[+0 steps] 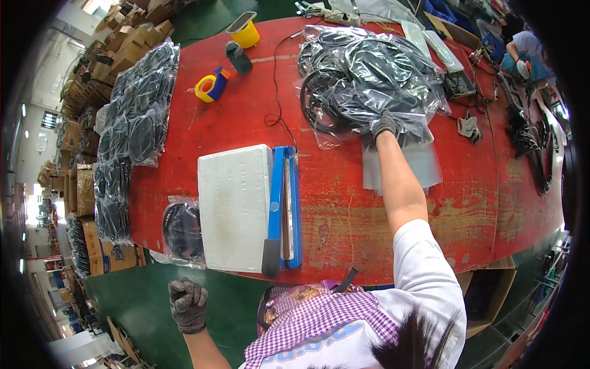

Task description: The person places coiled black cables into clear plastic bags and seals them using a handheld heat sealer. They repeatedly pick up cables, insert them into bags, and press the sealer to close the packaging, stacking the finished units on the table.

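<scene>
My right arm stretches across the red table, and its grey-gloved right hand [385, 125] closes on the near edge of a clear plastic bag [402, 117] at the front of a heap. In that heap [378, 64] lie several clear bags of coiled black cable or tubing. Flat clear bags [402, 166] are stacked below my right wrist. My left hand [188, 304], also in a grey glove, hangs past the table's near edge with its fingers curled into a fist; nothing shows in it. Nearest to it is a bagged black coil [182, 230].
A blue bag sealer [284, 209] with a black handle stands beside a white foam block [235, 209]. Bagged coils [142, 132] cover the left edge. A tape dispenser [212, 84], dark bottle [238, 57] and yellow container [245, 34] stand farther back. Another person [531, 55] works at far right.
</scene>
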Action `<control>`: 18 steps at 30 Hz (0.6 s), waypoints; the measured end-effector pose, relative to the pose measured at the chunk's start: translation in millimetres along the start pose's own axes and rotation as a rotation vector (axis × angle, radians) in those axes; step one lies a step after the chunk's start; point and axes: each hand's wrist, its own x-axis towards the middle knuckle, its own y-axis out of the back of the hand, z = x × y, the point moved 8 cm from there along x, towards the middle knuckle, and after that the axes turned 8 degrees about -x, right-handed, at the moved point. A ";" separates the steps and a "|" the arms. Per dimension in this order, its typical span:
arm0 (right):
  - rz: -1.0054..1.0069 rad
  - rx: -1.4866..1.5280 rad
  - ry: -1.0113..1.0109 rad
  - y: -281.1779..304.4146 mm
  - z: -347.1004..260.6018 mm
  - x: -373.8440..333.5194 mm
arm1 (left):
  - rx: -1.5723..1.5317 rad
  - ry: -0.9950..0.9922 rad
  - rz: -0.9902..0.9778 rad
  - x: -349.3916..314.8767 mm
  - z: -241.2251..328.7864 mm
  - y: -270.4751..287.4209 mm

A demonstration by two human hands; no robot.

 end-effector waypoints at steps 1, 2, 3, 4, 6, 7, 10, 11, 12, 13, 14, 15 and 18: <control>-0.042 -0.006 0.069 -10.3 -9.3 -9.2 | 0.000 -0.013 0.014 -0.3 2.6 4.6; -0.028 -0.170 0.190 0.5 -18.6 15.3 | -0.009 -0.002 0.003 4.8 1.0 5.9; 0.001 -0.340 0.305 17.5 -22.1 46.7 | -0.020 0.017 -0.007 11.0 -3.1 6.0; -0.079 -0.227 0.297 -0.4 -5.2 17.7 | -0.026 0.015 0.017 4.9 -6.8 10.1; -0.260 0.019 0.208 -24.0 26.3 -81.2 | -0.048 0.006 0.046 1.0 -11.8 15.9; -0.295 0.043 0.155 -14.9 41.2 -117.0 | -0.064 0.019 0.050 3.5 -16.1 16.7; -0.223 -0.068 -0.092 53.3 115.9 -167.6 | -0.070 0.086 0.034 12.2 -30.4 16.0; -0.173 -0.052 -0.088 90.8 153.1 -156.9 | -0.076 0.116 0.008 18.4 -34.3 11.4; -0.069 -0.232 -0.149 113.8 162.3 -192.8 | -0.084 0.122 0.010 16.9 -36.6 15.0; -0.227 -0.100 -0.197 132.4 183.0 -212.5 | -0.091 0.132 0.006 16.6 -37.4 15.6; -0.321 -0.153 -0.093 167.7 209.2 -208.8 | -0.101 0.147 0.014 20.4 -39.6 15.3; -0.290 -0.232 -0.151 197.7 230.7 -212.9 | -0.113 0.160 0.029 21.7 -43.1 18.5; -0.266 -0.288 -0.373 255.7 256.0 -231.4 | 0.021 0.239 0.131 24.3 -62.3 38.8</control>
